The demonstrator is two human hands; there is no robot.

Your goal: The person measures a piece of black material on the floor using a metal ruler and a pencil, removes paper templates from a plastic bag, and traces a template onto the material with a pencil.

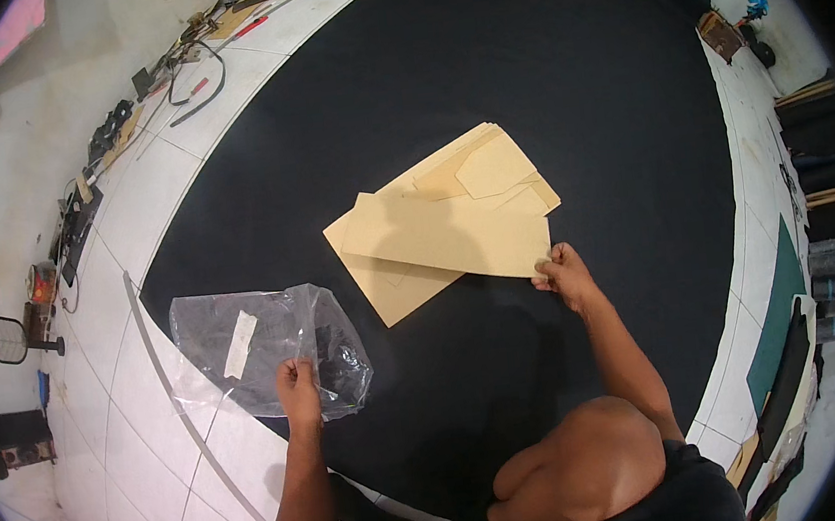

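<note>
My left hand (299, 392) is closed on the near edge of a clear plastic bag (273, 325), which lies partly on black cloth and partly on the tiles. A strip of whitish tape (240, 345) is stuck to the bag. My right hand (564, 277) pinches the right corner of a long tan card piece (455, 236). That piece lies slantwise across a stack of tan card sheets (391, 298). Smaller cut card shapes (497, 167) rest at the stack's upper right.
The large black cloth (622, 90) covers much of the white tiled floor (150, 407). A long grey strip (186, 413) curves over the tiles at left. Tools and straps (197, 56) lie along the left wall. Rolled materials (833, 291) and a green sheet (777, 316) are at right.
</note>
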